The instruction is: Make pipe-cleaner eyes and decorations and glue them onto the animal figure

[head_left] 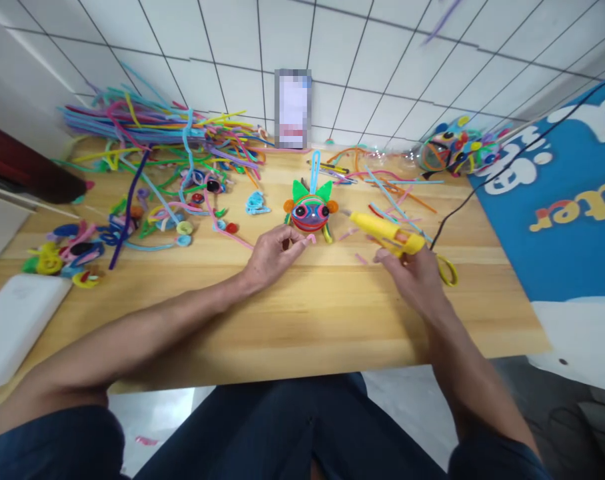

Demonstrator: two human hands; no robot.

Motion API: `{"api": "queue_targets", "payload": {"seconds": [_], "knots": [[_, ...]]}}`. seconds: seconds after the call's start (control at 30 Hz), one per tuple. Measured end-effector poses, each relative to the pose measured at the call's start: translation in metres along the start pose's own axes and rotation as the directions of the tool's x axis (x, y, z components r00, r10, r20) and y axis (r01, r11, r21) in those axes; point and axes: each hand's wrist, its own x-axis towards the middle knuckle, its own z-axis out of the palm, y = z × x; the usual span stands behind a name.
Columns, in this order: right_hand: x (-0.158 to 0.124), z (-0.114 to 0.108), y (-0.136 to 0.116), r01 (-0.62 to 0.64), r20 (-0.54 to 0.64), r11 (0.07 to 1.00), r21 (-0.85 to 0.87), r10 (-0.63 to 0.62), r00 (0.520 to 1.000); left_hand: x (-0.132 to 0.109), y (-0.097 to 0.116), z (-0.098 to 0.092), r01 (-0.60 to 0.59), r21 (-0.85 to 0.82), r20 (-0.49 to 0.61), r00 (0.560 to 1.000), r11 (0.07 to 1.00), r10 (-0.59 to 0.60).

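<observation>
My left hand (277, 257) is closed in a pinch on a small bent pink pipe cleaner piece (311, 239), just in front of a colourful pipe cleaner figure (310, 212). The figure has green pointed ears, orange round sides, dark eyes ringed in pink, and a light blue loop (315, 172) standing above it. My right hand (415, 270) is wrapped round a yellow hot glue gun (382, 230), whose nozzle points left toward the figure without touching it. Short pink pipe cleaner pieces (361, 259) lie below the nozzle. Yellow-handled scissors (448, 272) lie partly behind my right hand.
A large heap of pipe cleaners (152, 127) lies at the back left, with curled pieces (72, 250) nearer. A phone (293, 110) leans on the tiled wall. A white box-like object (22, 320) sits at left. A black cable (482, 183) crosses the right side.
</observation>
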Motion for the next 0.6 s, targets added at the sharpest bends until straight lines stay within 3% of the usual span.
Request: {"api": "queue_targets", "payload": {"seconds": [0.1,0.2,0.4,0.6], "knots": [[-0.002,0.017,0.000,0.069,0.118,0.987,-0.143,-0.053,0.992,0.005,0.000,0.003,-0.015,-0.050,-0.040,0.999,0.999,0.013],[0.000,0.022,0.005,0.132,0.174,0.975,-0.177,-0.101,0.980,0.010,0.001,0.001,-0.016,-0.021,-0.051,0.999,1.000,0.015],[0.002,0.027,0.013,0.167,0.215,0.967,-0.194,-0.124,0.969,0.017,0.001,-0.003,-0.027,0.091,-0.034,0.999,0.996,0.030],[0.002,0.027,0.015,0.245,0.218,0.945,-0.217,-0.198,0.956,0.024,-0.007,0.000,-0.111,0.161,-0.010,0.993,0.981,0.114]]}}
